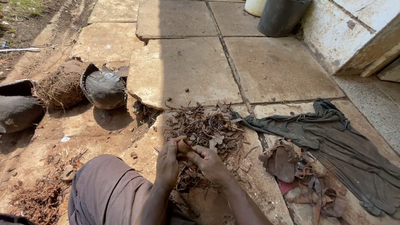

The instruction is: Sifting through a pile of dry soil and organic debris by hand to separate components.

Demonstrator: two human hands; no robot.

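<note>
My left hand point(168, 160) and my right hand point(208, 162) meet just above the near edge of a heap of dry brown scraps and curled strips point(204, 127) on a cracked stone slab. Both pinch one small brown curled piece point(183, 146) between thumbs and fingers. My knee in brown cloth point(106, 189) sits left of the hands.
A dark grey cloth point(333, 137) lies to the right, with brown leather-like scraps point(291, 166) on its near edge. A blackened round pot point(104, 88), a bundle of dry fibres point(60, 88) and another dark vessel point(16, 108) lie on bare earth left. A dark bucket point(281, 16) stands by the wall.
</note>
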